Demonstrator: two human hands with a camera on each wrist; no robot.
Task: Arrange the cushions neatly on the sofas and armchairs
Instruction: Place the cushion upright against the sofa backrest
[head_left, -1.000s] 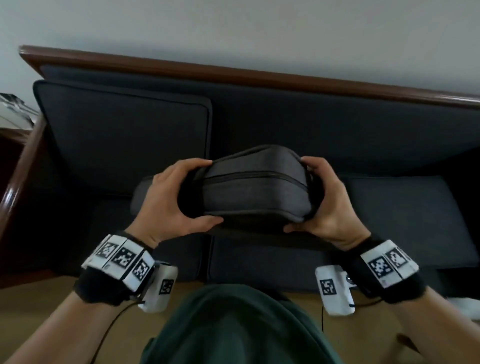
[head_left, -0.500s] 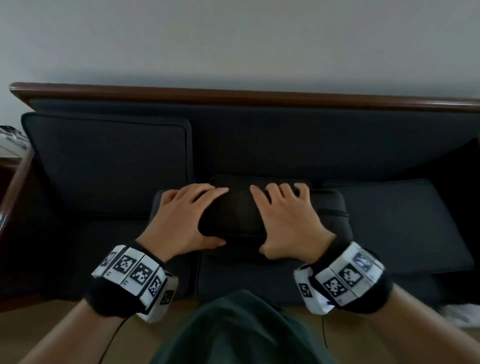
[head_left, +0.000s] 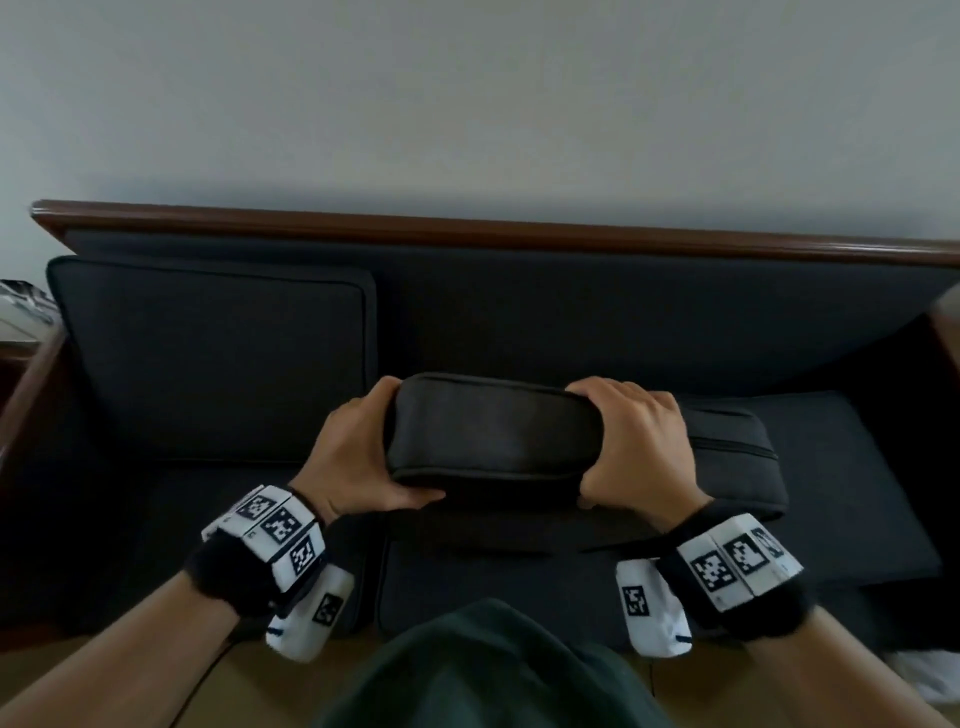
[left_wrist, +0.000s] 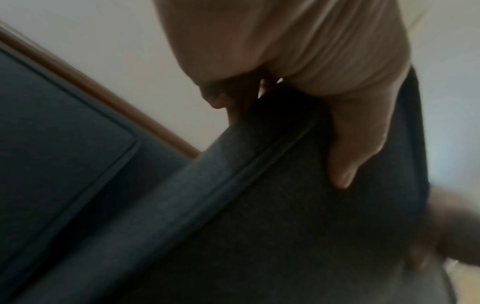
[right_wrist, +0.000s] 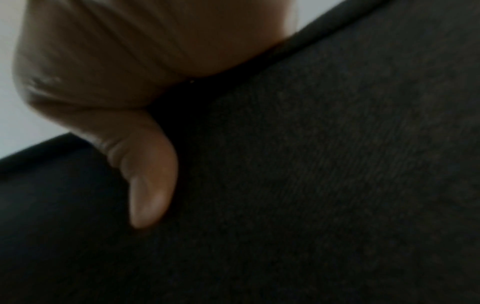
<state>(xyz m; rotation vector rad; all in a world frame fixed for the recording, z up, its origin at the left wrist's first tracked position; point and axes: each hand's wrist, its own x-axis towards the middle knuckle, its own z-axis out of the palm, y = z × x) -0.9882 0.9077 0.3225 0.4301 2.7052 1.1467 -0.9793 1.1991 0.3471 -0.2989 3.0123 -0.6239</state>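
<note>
Both hands (head_left: 498, 452) now gripping cushion (head_left: 493, 431), lifted

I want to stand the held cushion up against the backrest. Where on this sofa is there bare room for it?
The backrest is bare between the upright back cushion on the left and the sofa's right end. The seat middle is crowded: the left hand and right hand grip one dark cushion over another flat cushion.

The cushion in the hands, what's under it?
Under the held cushion lies another dark cushion, sticking out on the right, resting on the sofa seat. Its middle part is covered, so that stays hidden.
</note>
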